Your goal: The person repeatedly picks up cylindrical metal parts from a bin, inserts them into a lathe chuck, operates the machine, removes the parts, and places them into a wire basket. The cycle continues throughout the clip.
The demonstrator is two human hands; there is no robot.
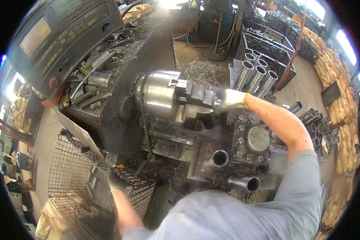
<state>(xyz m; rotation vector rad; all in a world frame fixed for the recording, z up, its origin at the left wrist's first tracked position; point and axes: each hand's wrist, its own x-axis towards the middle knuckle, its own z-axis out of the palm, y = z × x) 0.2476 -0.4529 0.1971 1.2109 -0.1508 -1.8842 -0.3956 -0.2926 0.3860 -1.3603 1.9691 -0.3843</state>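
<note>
Head view, right hand: the white-gloved right hand (233,99), right of centre and a little above the middle, is at the outer end of the chuck's stepped jaws; its fingers blur together, so I cannot tell how tightly they close or on what.
Left hand: the dark-gloved left hand (117,179), lower left of centre, is at the upper edge of the wire basket (66,164); whether it grips anything I cannot tell.
Chuck: the round, bright steel chuck (160,94) sits just left of centre in the upper half, its jaws pointing right toward the white glove.
Tool post: the bolted tool post (258,138) stands right of centre, below the right forearm.
Near tubes: one short tube (216,159) lies below centre, a second tube (242,183) just below and right of it, open ends toward the lower right.
Tube stack: bright tubes (255,80) lean together at the upper right.
Control panel: a dark control panel (64,36) with a red button (53,83) fills the upper left.
Chips: curled metal chips (200,70) lie on the floor at upper centre.
</note>
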